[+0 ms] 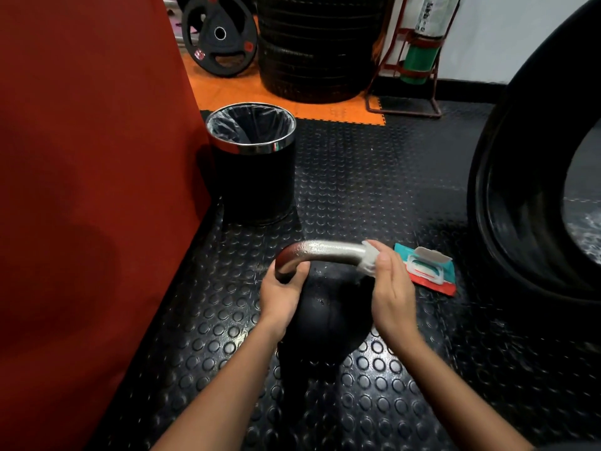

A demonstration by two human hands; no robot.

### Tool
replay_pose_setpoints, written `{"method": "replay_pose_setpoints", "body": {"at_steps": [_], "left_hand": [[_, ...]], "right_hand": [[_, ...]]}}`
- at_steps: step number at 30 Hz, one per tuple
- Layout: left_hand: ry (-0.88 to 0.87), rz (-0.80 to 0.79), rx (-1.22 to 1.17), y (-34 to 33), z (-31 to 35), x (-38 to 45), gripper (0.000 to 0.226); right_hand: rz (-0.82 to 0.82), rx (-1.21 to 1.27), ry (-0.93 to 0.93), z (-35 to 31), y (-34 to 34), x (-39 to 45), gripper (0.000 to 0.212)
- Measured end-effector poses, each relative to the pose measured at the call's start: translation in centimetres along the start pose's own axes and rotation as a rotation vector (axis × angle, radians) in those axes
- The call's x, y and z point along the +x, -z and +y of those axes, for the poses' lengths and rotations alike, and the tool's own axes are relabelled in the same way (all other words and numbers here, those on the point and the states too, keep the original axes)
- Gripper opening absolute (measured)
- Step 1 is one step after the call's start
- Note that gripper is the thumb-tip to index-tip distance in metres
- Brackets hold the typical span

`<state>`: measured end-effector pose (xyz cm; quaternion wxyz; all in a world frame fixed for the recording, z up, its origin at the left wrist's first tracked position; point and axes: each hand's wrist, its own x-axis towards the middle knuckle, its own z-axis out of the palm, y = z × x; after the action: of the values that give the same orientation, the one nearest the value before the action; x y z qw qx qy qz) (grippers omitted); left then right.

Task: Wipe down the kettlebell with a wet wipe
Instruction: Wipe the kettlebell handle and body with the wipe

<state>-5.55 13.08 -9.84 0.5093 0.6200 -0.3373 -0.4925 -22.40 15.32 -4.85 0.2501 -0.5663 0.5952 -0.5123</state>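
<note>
Left hand (282, 292) gripping the kettlebell (328, 315) handle's left bend, right hand (390, 288) pinching wet wipe (369, 260) around its right bend, wipes pack (429, 270) just right on studded floor mat (374, 177), bin (253, 164) behind

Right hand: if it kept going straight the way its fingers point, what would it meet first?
Probably nothing new: the right hand already presses the wet wipe against the kettlebell handle, so the handle blocks it.

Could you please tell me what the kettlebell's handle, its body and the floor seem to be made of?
The kettlebell's curved silver handle looks like bare or plated metal with a grainy sheen. The round black kettlebell body looks matte, perhaps coated iron or rubber. The black studded floor looks like glossy rubber matting with raised coin-shaped dots.
</note>
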Motion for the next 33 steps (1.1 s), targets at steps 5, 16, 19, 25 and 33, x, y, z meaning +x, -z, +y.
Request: {"method": "replay_pose_setpoints", "body": {"at_steps": [5, 16, 19, 25, 33], "left_hand": [[0.048, -0.030, 0.099, 0.9, -0.1, 0.6, 0.032], [0.086, -0.148, 0.133, 1.8, 0.9, 0.6, 0.043], [0.087, -0.162, 0.160, 2.0, 0.9, 0.6, 0.047], [0.076, -0.185, 0.198, 2.1, 0.5, 0.4, 0.048], [0.094, -0.200, 0.200, 2.2, 0.3, 0.5, 0.052]], "right_hand": [[-0.228, -0.095, -0.123, -1.8, 1.9, 1.2, 0.038], [-0.134, -0.105, 0.007, -2.9, 1.3, -0.4, 0.039], [-0.001, -0.082, 0.025, -3.1, 1.3, -0.5, 0.029], [-0.149, -0.221, 0.008, -3.7, 0.6, 1.4, 0.030], [-0.111, -0.168, -0.208, -3.3, 0.0, 1.8, 0.041]]}}
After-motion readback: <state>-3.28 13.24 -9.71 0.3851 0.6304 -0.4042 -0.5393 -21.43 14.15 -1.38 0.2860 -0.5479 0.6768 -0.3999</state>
